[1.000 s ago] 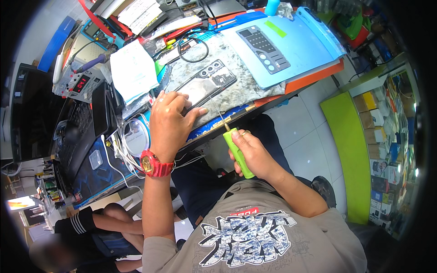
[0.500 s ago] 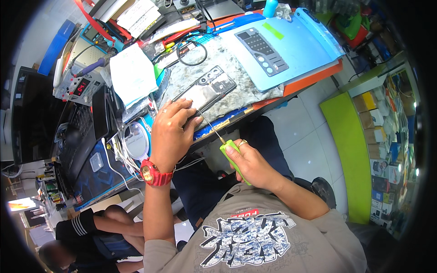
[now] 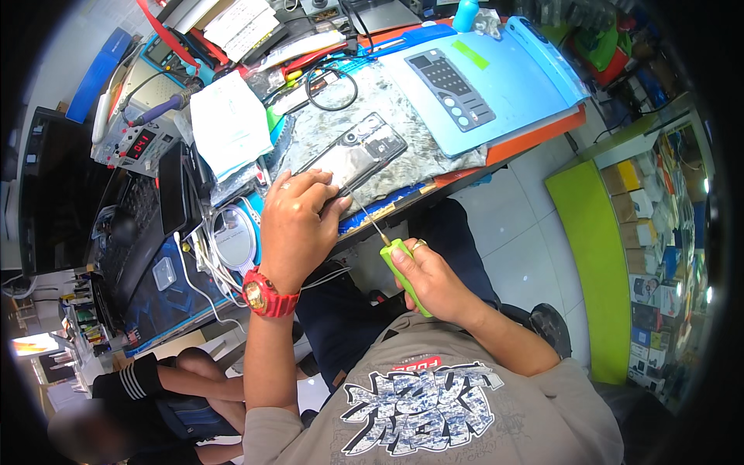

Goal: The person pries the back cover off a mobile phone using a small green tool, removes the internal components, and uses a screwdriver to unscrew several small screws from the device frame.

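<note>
An opened phone [image 3: 353, 151] lies back up on a worn grey mat [image 3: 418, 116] on the workbench. My left hand [image 3: 294, 225], with a red watch on its wrist, presses down on the phone's near end. My right hand [image 3: 434, 279] is closed around a green-handled screwdriver [image 3: 403, 271]. The thin metal shaft points up toward the phone's near edge, close by my left fingers.
A light blue pad [image 3: 496, 77] with a grey keypad panel lies to the right on the orange bench top. A power supply with a red display [image 3: 139, 143], white papers [image 3: 229, 124], cables and a keyboard [image 3: 132, 225] crowd the left. Another person sits at lower left [image 3: 155, 387].
My left hand has slid a little nearer along the phone. My right hand has brought the screwdriver's tip closer to the phone's near edge.
</note>
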The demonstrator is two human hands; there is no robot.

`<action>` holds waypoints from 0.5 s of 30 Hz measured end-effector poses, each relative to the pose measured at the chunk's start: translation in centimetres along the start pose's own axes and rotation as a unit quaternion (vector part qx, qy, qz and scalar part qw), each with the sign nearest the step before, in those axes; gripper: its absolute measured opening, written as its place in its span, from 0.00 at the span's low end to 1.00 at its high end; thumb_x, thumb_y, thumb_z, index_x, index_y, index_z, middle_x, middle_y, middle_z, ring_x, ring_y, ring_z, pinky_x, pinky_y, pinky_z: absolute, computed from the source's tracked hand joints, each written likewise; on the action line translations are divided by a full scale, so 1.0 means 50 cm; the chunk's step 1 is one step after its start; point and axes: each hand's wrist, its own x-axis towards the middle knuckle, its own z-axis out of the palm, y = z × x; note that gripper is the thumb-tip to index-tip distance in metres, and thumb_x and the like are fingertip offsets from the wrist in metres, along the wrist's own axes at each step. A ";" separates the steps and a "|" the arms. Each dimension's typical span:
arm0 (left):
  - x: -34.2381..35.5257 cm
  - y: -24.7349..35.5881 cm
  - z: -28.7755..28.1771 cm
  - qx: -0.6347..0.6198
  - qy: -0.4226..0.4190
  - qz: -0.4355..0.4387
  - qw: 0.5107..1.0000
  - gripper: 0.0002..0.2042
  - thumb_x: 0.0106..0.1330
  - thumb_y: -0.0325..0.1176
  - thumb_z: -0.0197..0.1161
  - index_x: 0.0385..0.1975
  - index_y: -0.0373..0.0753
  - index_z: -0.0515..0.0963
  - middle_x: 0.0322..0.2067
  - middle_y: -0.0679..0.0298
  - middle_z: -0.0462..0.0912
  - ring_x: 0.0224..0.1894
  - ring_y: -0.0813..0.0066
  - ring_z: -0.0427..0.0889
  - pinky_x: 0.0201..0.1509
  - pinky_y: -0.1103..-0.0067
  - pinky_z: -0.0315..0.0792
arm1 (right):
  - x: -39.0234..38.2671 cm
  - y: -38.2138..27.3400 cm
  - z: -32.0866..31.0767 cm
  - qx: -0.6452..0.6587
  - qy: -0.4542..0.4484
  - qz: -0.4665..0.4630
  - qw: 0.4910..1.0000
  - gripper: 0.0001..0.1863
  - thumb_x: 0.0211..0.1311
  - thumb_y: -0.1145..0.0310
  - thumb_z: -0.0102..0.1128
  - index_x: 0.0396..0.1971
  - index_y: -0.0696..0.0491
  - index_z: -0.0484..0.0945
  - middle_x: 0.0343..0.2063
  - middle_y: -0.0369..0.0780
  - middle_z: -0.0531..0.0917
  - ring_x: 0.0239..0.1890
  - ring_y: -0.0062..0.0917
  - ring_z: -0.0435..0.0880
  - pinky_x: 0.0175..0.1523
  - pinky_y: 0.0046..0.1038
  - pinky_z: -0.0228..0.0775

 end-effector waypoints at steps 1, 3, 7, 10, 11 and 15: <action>0.001 0.002 0.000 0.011 0.001 0.000 1.000 0.10 0.58 0.32 0.78 0.32 0.34 0.87 0.43 0.56 0.90 0.50 0.57 0.88 0.67 0.57 0.73 | 0.001 0.003 0.001 0.007 0.004 0.000 1.000 0.23 0.83 0.46 0.44 0.49 0.55 0.70 0.29 0.36 0.75 0.19 0.16 0.76 0.23 0.21 0.69; 0.003 0.001 0.006 0.014 -0.002 -0.003 1.000 0.10 0.58 0.34 0.78 0.31 0.34 0.87 0.42 0.57 0.90 0.49 0.57 0.88 0.68 0.56 0.72 | 0.006 0.011 -0.006 0.007 0.020 -0.017 1.000 0.25 0.83 0.46 0.47 0.50 0.57 0.72 0.27 0.37 0.76 0.18 0.17 0.76 0.22 0.22 0.70; 0.007 0.005 0.005 0.028 -0.001 -0.014 1.000 0.11 0.58 0.36 0.78 0.30 0.34 0.87 0.40 0.58 0.90 0.47 0.58 0.88 0.68 0.56 0.72 | 0.006 0.007 -0.008 0.015 0.025 -0.028 0.999 0.26 0.82 0.46 0.48 0.51 0.58 0.74 0.26 0.36 0.77 0.17 0.17 0.77 0.22 0.22 0.69; 0.011 0.010 0.007 0.039 0.008 -0.014 0.999 0.13 0.57 0.38 0.79 0.28 0.34 0.86 0.40 0.58 0.89 0.46 0.57 0.88 0.68 0.55 0.72 | 0.000 -0.004 -0.015 0.008 0.021 -0.004 1.000 0.24 0.84 0.46 0.44 0.49 0.55 0.71 0.29 0.36 0.75 0.19 0.17 0.76 0.23 0.21 0.70; 0.013 0.013 0.008 0.049 0.008 -0.012 0.999 0.13 0.56 0.38 0.79 0.28 0.35 0.86 0.39 0.58 0.89 0.45 0.57 0.88 0.68 0.55 0.72 | 0.001 -0.003 -0.018 0.012 0.022 -0.003 1.000 0.24 0.83 0.46 0.44 0.49 0.55 0.71 0.29 0.36 0.76 0.19 0.17 0.76 0.23 0.22 0.71; 0.022 0.023 0.013 0.081 -0.002 -0.018 0.997 0.14 0.56 0.40 0.80 0.29 0.35 0.86 0.35 0.59 0.87 0.40 0.56 0.86 0.60 0.59 0.76 | 0.002 0.001 -0.026 0.032 0.023 0.003 0.999 0.24 0.83 0.45 0.44 0.49 0.54 0.71 0.30 0.37 0.76 0.19 0.17 0.76 0.23 0.22 0.71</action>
